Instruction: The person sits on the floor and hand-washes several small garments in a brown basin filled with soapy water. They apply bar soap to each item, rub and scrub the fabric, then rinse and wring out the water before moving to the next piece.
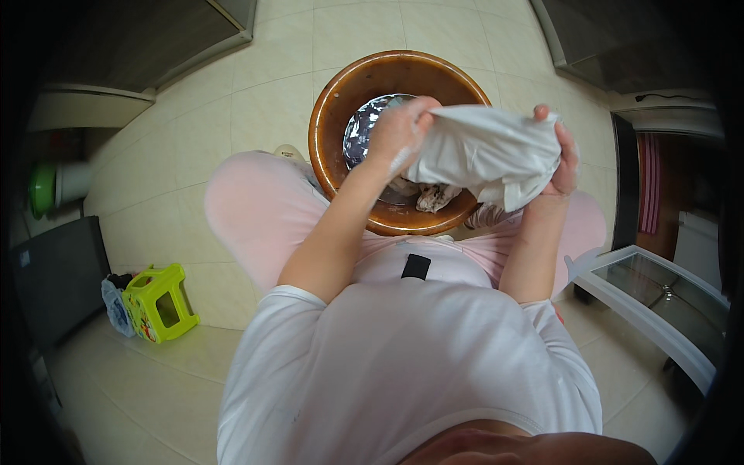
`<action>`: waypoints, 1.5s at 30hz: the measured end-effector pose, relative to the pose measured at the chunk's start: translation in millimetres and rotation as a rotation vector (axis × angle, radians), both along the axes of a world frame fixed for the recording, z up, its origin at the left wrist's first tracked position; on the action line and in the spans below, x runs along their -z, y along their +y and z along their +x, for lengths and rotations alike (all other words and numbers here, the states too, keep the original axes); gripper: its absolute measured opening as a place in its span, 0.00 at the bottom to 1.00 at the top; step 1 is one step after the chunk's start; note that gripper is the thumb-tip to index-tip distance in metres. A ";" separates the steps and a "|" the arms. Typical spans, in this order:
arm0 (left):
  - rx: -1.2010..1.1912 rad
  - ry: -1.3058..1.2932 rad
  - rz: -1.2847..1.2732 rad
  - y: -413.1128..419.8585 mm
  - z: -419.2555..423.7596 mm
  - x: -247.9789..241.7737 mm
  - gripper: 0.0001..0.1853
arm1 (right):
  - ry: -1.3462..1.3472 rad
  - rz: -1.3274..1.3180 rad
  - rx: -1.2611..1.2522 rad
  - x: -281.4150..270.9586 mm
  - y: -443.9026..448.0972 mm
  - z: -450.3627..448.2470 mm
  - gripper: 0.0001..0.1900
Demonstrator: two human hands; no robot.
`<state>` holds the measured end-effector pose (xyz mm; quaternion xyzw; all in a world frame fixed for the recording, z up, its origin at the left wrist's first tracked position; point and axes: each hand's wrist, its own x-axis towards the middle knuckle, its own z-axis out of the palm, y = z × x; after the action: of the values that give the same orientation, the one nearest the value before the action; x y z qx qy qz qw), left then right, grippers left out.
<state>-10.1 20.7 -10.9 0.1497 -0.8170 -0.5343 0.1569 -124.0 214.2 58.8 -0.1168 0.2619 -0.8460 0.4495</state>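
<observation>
A wet white cloth (485, 151), perhaps a garment, is stretched between my two hands above a brown glazed basin (401, 58). My left hand (404, 131) grips its left corner, with some suds on the wrist. At the other end my right hand (565, 157) holds the cloth's edge, the thumb up and part of the fingers hidden behind the fabric. Dark soaked fabric (361, 131) lies in water at the basin's left side. A crumpled pale cloth with dark marks (437, 197) rests against the near inner wall.
The basin stands between my knees on a beige tiled floor (273, 116). A lime-green plastic stool (165, 302) lies on its side at the left, beside a bluish plastic bag (118, 308). A glass-topped low table (651, 308) is at my right. Dark cabinets (145, 40) border the floor.
</observation>
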 end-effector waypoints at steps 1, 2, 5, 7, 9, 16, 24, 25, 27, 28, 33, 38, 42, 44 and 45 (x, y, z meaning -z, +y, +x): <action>-0.066 0.026 0.011 -5.0 1.0 -7.4 0.09 | -0.050 0.003 0.041 -2.8 0.9 -2.0 0.18; -0.086 0.072 -0.016 -8.3 2.8 -15.7 0.09 | -0.131 -0.058 0.076 10.6 7.4 -15.1 0.20; -0.134 0.173 -0.061 -14.3 8.3 -37.2 0.09 | -0.240 0.004 0.084 18.4 4.3 -26.1 0.21; -0.157 0.200 -0.039 -14.6 12.1 -45.3 0.11 | 0.043 0.311 0.221 22.8 -2.8 -28.1 0.18; -0.205 0.187 0.087 -10.6 13.1 -42.0 0.11 | 0.332 0.619 0.355 25.8 -12.9 -23.8 0.17; 0.398 -0.048 0.049 32.0 20.0 7.3 0.16 | 0.258 0.535 0.697 68.5 -16.4 -33.5 0.16; 0.611 -0.789 -0.307 27.3 17.4 59.3 0.24 | -0.021 0.280 0.550 95.7 -4.7 -43.1 0.13; 0.549 -0.748 -0.276 25.5 15.9 64.9 0.24 | -0.046 0.222 0.539 92.8 -5.6 -41.9 0.13; 0.432 -0.663 -0.214 25.1 11.8 68.7 0.25 | -0.054 0.077 0.383 95.9 -2.9 -42.8 0.12; 0.380 -0.509 -0.166 29.9 12.2 64.3 0.24 | -0.056 0.006 0.306 96.6 -0.8 -43.5 0.11; 0.410 -0.285 0.033 57.8 8.4 81.6 0.15 | -0.044 -0.069 0.197 88.0 -11.4 -28.8 0.11; 0.277 -0.265 0.287 49.6 -4.4 96.3 0.07 | -0.170 -0.142 0.151 89.4 -14.1 -31.0 0.11; 0.219 -0.149 0.189 63.8 3.4 99.8 0.09 | -0.216 -0.056 0.296 86.0 -15.2 -27.9 0.12; 0.240 -0.199 0.091 69.2 5.6 99.1 0.13 | -0.195 0.101 0.385 83.4 -24.7 -17.6 0.12; 0.223 -0.240 0.143 67.9 3.1 100.4 0.14 | -0.184 0.239 0.444 74.5 -36.2 -6.9 0.13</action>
<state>-7.0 88.6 -111.3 0.1316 -0.8013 -0.5834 -0.0130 -130.9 178.0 -15.7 0.0750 0.3371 -0.8939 0.2857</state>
